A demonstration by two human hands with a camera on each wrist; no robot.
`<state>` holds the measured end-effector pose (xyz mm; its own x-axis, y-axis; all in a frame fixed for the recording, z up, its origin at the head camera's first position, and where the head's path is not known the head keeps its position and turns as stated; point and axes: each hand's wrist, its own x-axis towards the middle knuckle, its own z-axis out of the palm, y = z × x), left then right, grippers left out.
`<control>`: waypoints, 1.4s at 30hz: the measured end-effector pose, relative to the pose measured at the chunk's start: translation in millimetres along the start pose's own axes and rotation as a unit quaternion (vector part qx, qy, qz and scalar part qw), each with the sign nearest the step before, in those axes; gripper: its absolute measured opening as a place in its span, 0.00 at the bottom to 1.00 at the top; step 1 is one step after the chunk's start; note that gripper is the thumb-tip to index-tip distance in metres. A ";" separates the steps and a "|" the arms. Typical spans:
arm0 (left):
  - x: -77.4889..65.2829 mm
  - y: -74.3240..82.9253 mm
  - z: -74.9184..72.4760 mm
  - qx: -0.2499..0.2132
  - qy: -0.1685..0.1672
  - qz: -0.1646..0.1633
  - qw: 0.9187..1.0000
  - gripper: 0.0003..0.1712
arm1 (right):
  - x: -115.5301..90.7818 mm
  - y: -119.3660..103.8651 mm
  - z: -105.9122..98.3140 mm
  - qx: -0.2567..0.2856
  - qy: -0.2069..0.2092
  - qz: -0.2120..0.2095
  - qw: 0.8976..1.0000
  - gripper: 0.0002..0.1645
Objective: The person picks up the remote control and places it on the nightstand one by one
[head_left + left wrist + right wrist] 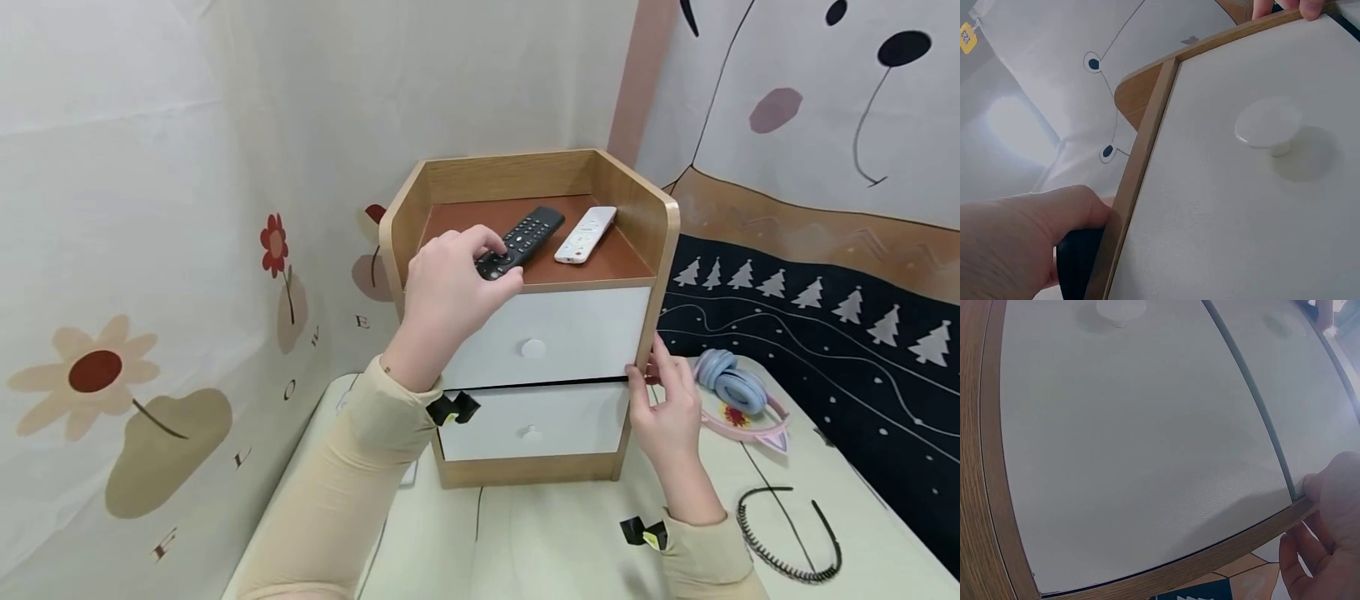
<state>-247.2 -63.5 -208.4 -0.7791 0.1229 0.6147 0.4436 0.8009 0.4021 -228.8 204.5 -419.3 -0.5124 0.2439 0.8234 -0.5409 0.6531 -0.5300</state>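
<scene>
A small wood-edged drawer cabinet stands on the table, with two white drawer fronts and round knobs. On its brown top shelf my left hand pinches the near end of a black remote control between thumb and fingers. In the left wrist view the dark end of the remote shows under the thumb, at the shelf's front edge. A white remote control lies to its right. My right hand grips the cabinet's right side, its thumb on the front by the gap between the drawers.
Right of the cabinet lie blue-cushioned headphones with a pink band. A black coiled headband lies nearer on the pale table. Printed curtains hang close on the left and behind.
</scene>
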 end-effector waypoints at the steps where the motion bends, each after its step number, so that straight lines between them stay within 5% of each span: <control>1: 2.8 1.3 0.2 0.004 -0.012 -0.011 1.000 0.16 | 0.1 -0.4 0.0 0.000 -0.001 0.002 1.000 0.40; 8: 16.1 8.8 3.8 0.035 -0.061 -0.066 0.995 0.14 | 0.5 -0.8 0.2 -0.001 -0.001 0.000 1.000 0.39; 14: 22.8 14.0 9.5 0.040 -0.077 -0.081 0.993 0.15 | 1.3 -0.5 -0.1 0.000 0.003 -0.004 1.000 0.39; 35: 38.2 19.0 13.3 0.012 -0.184 -0.005 0.983 0.27 | 2.3 -0.2 2.0 -0.002 0.000 0.003 1.000 0.38; 42: 40.4 19.6 12.7 0.010 -0.205 -0.005 0.979 0.29 | 2.5 -1.4 1.3 0.001 -0.001 0.008 1.000 0.38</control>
<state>-275.6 -35.4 -184.3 -0.8974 0.3371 0.2846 0.4296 0.8143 0.3903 -230.2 203.3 -416.7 -0.5223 0.2540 0.8140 -0.5335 0.6473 -0.5444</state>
